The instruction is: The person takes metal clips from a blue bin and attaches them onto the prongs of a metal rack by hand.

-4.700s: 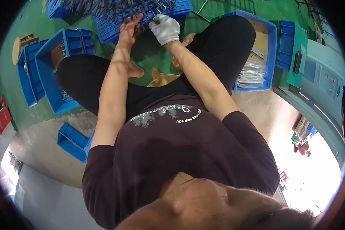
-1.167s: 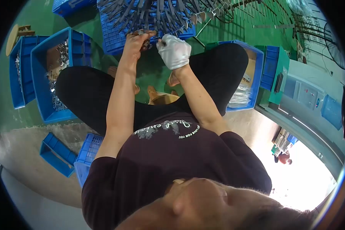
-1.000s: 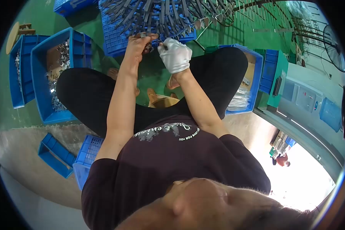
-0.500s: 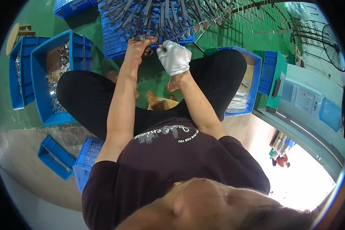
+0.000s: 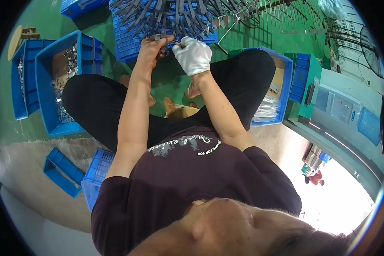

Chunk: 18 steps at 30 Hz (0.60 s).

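Note:
My bare left hand point(image 5: 151, 50) is at the near edge of a rack hung with dark metal strips point(image 5: 170, 17). Its fingers are curled around small metal pieces point(image 5: 162, 52), whose exact kind is too small to tell. My right hand point(image 5: 193, 55), in a white glove, is just beside it with the fingers bent together at the lower ends of the strips. Whatever the gloved fingertips hold is hidden. Beneath the strips is a blue plastic crate point(image 5: 123, 38).
A blue bin point(image 5: 45, 89) with small metal parts stands left of my legs. On the right, another blue bin point(image 5: 283, 96) holds flat pale pieces point(image 5: 266, 110). A wooden stool point(image 5: 181, 112) is under me. Thin hanging rods point(image 5: 286, 21) fill the upper right. A person point(image 5: 315, 178) is in the distance.
Both hands appear slightly higher in the view, still close together at the rack. The gloved fingers have shifted a little towards the strips. The whole view has also shifted slightly.

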{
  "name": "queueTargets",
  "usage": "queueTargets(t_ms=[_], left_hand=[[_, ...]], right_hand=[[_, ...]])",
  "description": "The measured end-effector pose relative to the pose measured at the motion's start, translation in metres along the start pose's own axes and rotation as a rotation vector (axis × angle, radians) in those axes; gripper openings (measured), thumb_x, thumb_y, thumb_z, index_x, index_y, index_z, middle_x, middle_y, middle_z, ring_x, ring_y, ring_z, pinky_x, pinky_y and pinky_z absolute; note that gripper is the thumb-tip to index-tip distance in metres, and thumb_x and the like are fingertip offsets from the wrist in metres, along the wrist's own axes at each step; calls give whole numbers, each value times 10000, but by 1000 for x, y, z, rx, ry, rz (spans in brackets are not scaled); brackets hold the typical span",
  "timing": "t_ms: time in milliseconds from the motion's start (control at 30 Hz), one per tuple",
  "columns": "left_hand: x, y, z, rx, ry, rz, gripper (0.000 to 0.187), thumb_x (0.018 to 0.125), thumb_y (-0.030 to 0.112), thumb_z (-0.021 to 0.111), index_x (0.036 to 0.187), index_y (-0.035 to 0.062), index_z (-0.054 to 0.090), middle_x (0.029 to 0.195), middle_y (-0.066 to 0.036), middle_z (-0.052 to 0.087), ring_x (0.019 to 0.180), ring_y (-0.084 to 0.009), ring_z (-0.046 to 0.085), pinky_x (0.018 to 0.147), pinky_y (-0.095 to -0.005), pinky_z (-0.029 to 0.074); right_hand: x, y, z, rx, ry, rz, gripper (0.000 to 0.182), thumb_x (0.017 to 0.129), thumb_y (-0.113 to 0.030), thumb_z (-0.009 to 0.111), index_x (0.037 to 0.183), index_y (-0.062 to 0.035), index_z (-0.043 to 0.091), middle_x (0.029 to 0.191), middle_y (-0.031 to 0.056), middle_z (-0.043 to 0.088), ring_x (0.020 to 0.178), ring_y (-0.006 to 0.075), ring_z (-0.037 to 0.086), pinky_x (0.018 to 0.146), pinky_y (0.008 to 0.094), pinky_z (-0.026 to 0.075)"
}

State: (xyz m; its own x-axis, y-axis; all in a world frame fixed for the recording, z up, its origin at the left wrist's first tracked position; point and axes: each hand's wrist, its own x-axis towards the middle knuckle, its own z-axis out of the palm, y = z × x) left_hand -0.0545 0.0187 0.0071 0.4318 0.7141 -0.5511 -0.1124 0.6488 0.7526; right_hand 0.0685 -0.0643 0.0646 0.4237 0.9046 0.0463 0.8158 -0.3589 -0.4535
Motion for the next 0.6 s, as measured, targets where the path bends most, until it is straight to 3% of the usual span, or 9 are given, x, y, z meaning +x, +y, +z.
queueTargets(t_ms=[367,467,600], left_hand=[[-6,-8,10,-1,81,33,183,765,161,756,928,78,742,892,19,703,616,-70,527,468,-241,383],[1,-11,6,29,63,18,178,761,180,757,912,86,749,909,21,706,694,-73,555,513,-259,415],[-5,-4,11,35,86,33,180,747,178,768,898,82,749,890,19,707,677,-78,561,503,-255,413]], right_hand=[[-3,7,-1,46,9,-48,238,787,-316,654,764,-83,701,767,141,690,767,333,668,717,416,522],[-4,5,-2,41,6,-40,235,793,-310,644,768,-84,703,778,151,689,767,340,667,713,421,522],[-3,7,2,42,21,-40,237,794,-310,645,761,-82,700,776,152,690,767,342,669,707,428,524]])
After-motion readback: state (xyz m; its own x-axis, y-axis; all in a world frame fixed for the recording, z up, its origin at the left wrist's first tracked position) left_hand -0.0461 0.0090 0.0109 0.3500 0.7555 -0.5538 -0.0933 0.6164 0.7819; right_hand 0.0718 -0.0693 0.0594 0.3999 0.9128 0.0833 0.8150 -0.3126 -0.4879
